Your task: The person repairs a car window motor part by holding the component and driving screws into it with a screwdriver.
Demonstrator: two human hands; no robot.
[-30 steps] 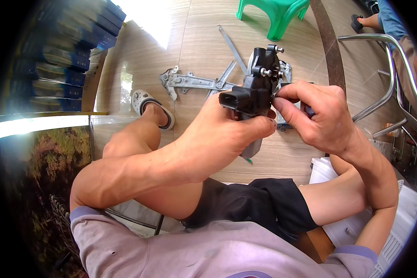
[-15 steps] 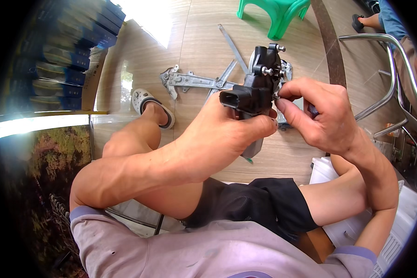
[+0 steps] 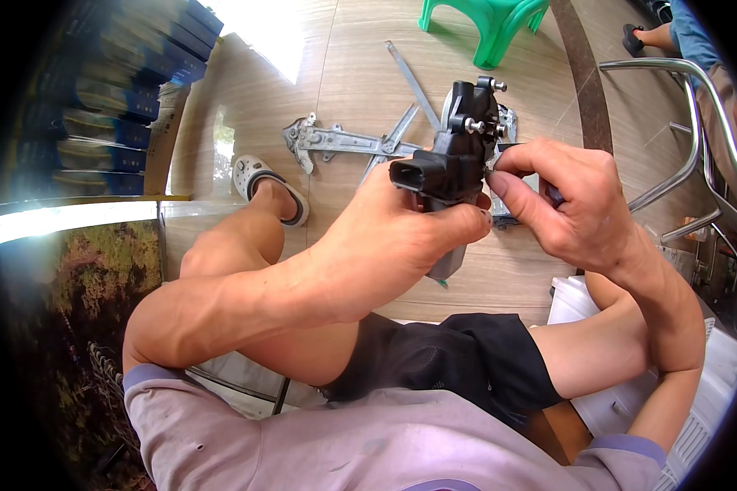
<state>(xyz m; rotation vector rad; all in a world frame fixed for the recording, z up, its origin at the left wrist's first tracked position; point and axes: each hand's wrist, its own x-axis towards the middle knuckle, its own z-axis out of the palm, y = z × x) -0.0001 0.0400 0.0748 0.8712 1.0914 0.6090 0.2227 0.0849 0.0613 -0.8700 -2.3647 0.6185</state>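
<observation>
The left hand (image 3: 393, 233), fingers clamped round the black motor unit (image 3: 457, 168) toward one o'clock, should hold it steady while the right hand (image 3: 571, 200), pinching a small metal piece (image 3: 490, 165) at the unit's three o'clock, works squarely, unforced.

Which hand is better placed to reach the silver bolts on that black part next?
Probably the right hand: it is close to the silver bolts, while the left hand is busy gripping the black part.
</observation>
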